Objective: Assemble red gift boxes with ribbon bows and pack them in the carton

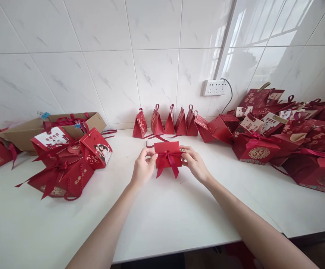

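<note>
Your left hand and right hand pinch opposite sides of the ribbon bow on a small red box, mid-scene on the white tabletop. Peaked boxes line the far side; a cardboard tray sits far left.

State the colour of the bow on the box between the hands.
Deep red: the bow shows best in the head view.
</note>
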Demonstrator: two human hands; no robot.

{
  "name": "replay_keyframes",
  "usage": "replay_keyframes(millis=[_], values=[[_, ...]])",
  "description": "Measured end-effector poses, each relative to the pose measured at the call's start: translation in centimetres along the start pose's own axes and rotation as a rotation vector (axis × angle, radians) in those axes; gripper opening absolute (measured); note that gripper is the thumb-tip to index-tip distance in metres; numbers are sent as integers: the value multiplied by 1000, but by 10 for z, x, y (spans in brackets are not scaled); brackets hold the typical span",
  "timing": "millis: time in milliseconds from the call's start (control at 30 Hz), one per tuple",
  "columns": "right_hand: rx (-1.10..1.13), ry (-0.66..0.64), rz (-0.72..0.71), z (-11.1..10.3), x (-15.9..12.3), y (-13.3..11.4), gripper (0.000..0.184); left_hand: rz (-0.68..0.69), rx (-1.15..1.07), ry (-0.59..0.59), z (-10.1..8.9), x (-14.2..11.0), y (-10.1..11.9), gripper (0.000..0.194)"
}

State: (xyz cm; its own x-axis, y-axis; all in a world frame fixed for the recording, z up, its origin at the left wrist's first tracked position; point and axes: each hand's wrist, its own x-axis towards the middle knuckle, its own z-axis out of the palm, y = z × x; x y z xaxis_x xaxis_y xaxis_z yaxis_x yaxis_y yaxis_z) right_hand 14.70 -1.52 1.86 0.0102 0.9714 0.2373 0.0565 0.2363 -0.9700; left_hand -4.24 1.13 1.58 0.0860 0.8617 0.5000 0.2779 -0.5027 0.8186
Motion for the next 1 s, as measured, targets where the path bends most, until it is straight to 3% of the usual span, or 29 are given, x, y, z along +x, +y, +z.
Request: replay_keyframes(millis=[67,167,200,300,333,467,600,667,767,833,1000], values=[[-76,-16,-43,-1,0,2,29,23,42,1,0,-1,-4,13],[-304,-77,-218,-4,0,7,23,78,147,30,-3,1,-12,11],[-387,-96,-280,-5,0,8,36,105,180,33,-5,3,-15,10],[-643,-145,-361,-5,0,12,101,206,235,-10,-10,6,-22,8],[-721,-158,-358,-5,0,13,109,238,244,-25,-10,6,-24,9],[-855,-89,-383,-1,-1,14,99,320,263,26,-6,4,-24,8],[-749,33,-510,0,0,12,89,360,300,218,1,-3,-11,18],[-689,60,-557,0,1,13,85,415,310,241,4,-6,-1,18],[-612,78,-575,0,0,13,86,688,350,226,7,-12,14,7],[-570,67,-591,1,-2,12,88,878,392,208,9,-15,22,11],[-499,7,-623,7,-7,8,90,1057,432,169,11,-19,29,15]])
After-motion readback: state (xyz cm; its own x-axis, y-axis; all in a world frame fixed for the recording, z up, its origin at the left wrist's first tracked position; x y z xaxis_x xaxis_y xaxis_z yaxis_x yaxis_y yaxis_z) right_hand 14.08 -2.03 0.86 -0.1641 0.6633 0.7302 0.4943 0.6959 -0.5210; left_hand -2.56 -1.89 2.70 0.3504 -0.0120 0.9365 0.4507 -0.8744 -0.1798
